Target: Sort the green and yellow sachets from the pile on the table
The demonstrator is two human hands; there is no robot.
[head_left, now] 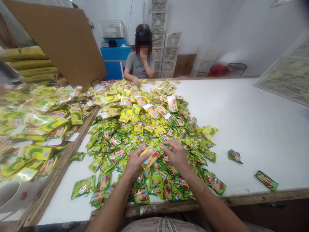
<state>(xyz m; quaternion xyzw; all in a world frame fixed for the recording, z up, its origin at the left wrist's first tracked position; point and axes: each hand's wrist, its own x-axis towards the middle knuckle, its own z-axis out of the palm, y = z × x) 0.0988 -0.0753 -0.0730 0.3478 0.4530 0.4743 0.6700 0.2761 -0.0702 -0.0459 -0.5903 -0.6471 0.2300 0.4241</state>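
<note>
My left hand (136, 161) is closed around a small yellow-green carton (151, 156) printed with red fruit. The carton is tilted, its far end toward the right. At that end my right hand (175, 154) has its fingers pinched, on what looks like a small green packet; the fingertips partly hide it. Under and around both hands spreads a heap of shiny green packets (116, 140) with red fruit pictures. Just beyond lie yellow cartons (151, 111), some with white flaps showing, and smaller yellow packets (138, 127).
A wooden strip (64, 164) divides the white table (236, 122); more yellow cartons (36, 151) are piled left of it, with a white mug (23, 196) near the front. Loose packets (266, 180) lie at right. A co-worker (141, 64) sits opposite, and a white crate (287, 71) stands at right.
</note>
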